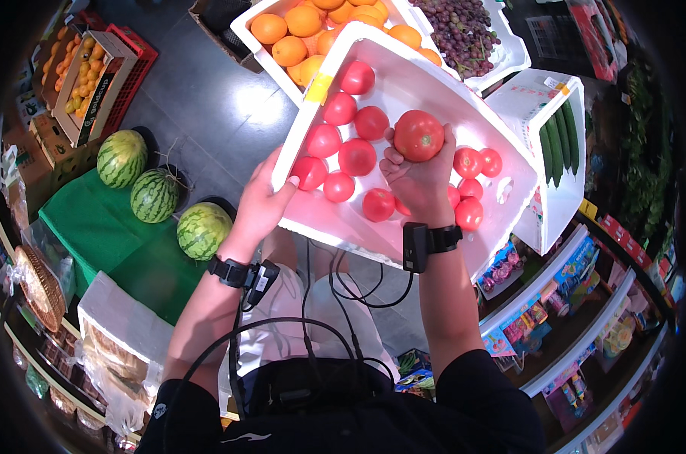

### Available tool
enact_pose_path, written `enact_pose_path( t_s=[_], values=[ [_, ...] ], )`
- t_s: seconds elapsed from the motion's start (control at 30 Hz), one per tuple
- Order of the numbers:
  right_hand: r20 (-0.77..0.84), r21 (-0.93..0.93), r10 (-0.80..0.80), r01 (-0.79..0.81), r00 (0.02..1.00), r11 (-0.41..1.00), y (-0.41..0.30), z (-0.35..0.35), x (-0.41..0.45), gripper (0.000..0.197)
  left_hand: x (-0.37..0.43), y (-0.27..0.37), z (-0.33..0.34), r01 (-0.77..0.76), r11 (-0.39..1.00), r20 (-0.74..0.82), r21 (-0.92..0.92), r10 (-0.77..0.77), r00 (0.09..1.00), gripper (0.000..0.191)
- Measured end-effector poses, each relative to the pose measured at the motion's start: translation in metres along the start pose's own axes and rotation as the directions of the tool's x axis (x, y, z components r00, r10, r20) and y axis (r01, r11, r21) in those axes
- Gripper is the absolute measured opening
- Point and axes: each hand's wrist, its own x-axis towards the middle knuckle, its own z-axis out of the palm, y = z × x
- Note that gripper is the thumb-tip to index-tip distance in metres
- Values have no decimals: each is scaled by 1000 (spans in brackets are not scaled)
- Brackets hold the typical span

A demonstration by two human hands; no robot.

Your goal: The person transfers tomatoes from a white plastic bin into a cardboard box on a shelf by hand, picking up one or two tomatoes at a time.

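Observation:
A white foam box (314, 133) lies before me with several red tomatoes (357, 157) spread over its floor. My left hand (265, 198) grips the box's left rim, with the thumb over the edge and the other fingers on the outside. Above the box floor, my right hand (419, 170) holds one large tomato (419, 136), its stem scar facing up toward me. More tomatoes (469, 213) rest to the right of that wrist, some partly hidden by the hand. Each wrist wears a black strap with a small device, and cables hang between my arms.
Behind the box stand a foam crate of oranges (303, 21) and a tray of grapes (462, 34). Cucumbers (558, 142) fill a foam box at right, near snack shelves (547, 318). Three watermelons (204, 230) sit at left by a green cloth (105, 227).

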Motion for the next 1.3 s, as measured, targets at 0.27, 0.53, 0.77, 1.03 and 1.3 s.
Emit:
enact_pose_path(
  t_s=[0.27, 0.53, 0.77, 1.03, 1.3],
  values=[
    [-158, -635, -478, 281, 864, 719, -6, 0, 25, 52, -1, 6, -3, -1, 1000, 13, 9, 1, 1000, 53],
    [-184, -181, -285, 252, 941, 951, -20, -6, 41, 60, -2, 1, -3, 3, 1000, 7, 0, -3, 1000, 54],
    [-238, -965, -778, -49, 582, 258, -8, -5, 68, 83, -3, 1, -5, 8, 1000, 1, 10, -8, 1000, 54],
    [-113, -981, -766, -193, 633, -15, -16, -26, 113, 70, 0, 2, -2, -9, 1000, 10, 1, 9, 1000, 55],
    [-148, -971, -717, -238, 681, -25, -27, -27, 107, 67, 1, -6, -1, -59, 998, -8, 8, 59, 998, 57]
  ],
)
